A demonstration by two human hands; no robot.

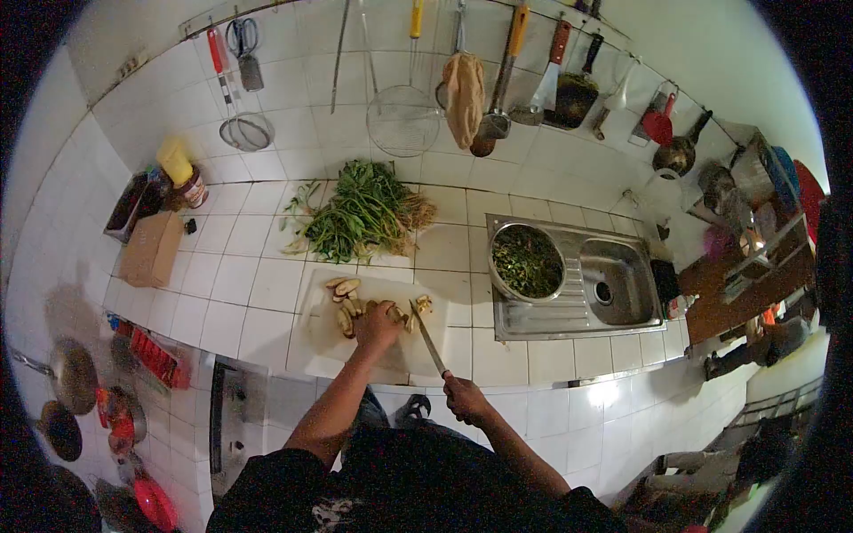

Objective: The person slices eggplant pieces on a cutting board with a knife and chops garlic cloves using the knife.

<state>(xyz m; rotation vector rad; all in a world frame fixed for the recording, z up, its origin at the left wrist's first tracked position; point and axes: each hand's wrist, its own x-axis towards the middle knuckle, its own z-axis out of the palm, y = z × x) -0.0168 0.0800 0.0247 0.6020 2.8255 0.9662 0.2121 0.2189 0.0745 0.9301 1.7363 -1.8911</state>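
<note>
My right hand (466, 400) is wrapped round the handle of a long kitchen knife (430, 343). Its blade points up and left over a pale cutting board (313, 330). On the board, my left hand (379, 326) presses down on a brown-skinned, pale-fleshed piece of food (396, 314) just left of the blade; its exact kind is unclear. Cut pieces of the same food (345, 289) lie to the left of that hand, and a few small bits (425, 304) sit right of the knife tip.
A heap of leafy greens (364, 213) lies behind the board. To the right, a metal bowl of chopped greens (528, 262) stands on the drainboard of a steel sink (613, 275). At left is a cardboard box (151, 249). Strainers (404, 120) and other utensils hang on the wall.
</note>
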